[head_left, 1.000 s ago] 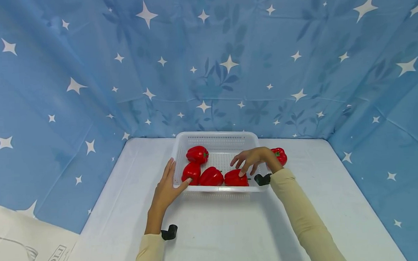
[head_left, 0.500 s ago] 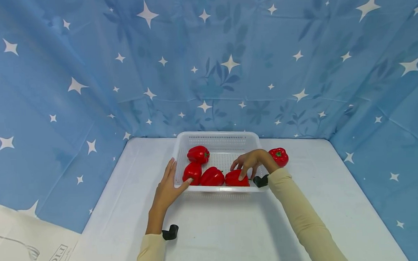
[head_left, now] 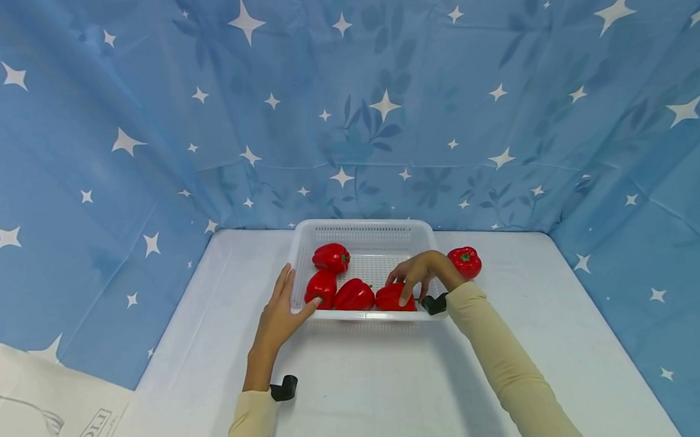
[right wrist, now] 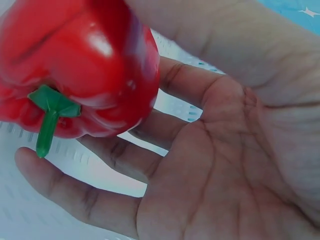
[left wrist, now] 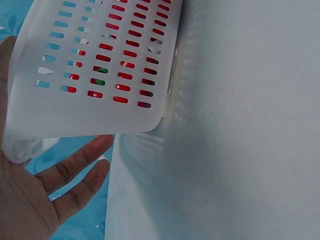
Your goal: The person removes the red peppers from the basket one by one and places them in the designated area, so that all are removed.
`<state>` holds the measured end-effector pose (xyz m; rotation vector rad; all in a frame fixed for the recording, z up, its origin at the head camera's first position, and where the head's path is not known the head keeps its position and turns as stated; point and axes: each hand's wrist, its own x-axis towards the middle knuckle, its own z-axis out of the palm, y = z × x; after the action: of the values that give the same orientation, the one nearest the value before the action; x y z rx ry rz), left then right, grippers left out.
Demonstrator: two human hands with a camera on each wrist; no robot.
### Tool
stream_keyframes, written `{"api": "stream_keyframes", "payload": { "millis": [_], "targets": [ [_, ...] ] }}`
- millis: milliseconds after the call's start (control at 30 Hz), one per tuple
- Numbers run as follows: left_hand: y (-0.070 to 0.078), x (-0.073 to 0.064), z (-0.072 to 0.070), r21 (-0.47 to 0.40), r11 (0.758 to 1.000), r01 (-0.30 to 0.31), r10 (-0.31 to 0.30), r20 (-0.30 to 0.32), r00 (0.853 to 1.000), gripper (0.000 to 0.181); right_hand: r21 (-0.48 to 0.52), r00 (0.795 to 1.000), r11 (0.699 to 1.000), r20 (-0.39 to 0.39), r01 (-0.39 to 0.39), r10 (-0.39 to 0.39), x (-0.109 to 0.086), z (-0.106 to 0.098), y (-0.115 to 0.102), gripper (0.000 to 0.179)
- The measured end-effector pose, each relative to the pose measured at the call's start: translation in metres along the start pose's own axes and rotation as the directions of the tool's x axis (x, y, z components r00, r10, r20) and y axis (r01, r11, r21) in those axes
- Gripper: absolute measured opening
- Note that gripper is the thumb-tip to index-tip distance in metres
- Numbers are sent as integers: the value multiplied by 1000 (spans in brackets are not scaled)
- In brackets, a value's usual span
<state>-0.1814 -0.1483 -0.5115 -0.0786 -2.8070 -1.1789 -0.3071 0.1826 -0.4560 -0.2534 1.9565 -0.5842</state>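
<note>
A white plastic basket [head_left: 364,225] holds several red bell peppers. My right hand [head_left: 427,267] reaches into its front right part, thumb on the near side of a bell pepper [head_left: 390,298] and fingers curled behind it. In the right wrist view this bell pepper [right wrist: 75,70] shows its green stem, with the fingers around its underside. My left hand [head_left: 278,317] rests at the basket's front left corner, fingers straight along the outside and thumb over the front rim. The left wrist view shows the basket's slotted wall [left wrist: 90,110] above two spread fingers [left wrist: 82,190].
Three more bell peppers lie in the basket: one at the back left [head_left: 329,258], one in the front left corner [head_left: 320,289], one at front centre [head_left: 353,295]. Another bell pepper [head_left: 466,262] sits outside, on the white table [head_left: 361,385]. Blue star-patterned curtains [head_left: 346,116] surround the table.
My right hand has lowered over the front right bell pepper, and its fingers have gone down behind it and closed around it. My left hand and the basket have stayed in place.
</note>
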Motion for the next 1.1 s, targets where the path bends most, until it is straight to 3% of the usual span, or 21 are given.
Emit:
{"api": "stream_keyframes", "payload": {
  "millis": [400, 1100],
  "targets": [
    [-2, -1, 0, -1, 1000, -10, 10, -2, 1000, 98, -15, 1000, 1000, -19, -12, 12, -1, 5, -2, 75],
    [-1, -2, 0, -8, 1000, -6, 6, -8, 1000, 99, 22, 992, 998, -119, 53, -50, -8, 4, 3, 81]
  ]
}}
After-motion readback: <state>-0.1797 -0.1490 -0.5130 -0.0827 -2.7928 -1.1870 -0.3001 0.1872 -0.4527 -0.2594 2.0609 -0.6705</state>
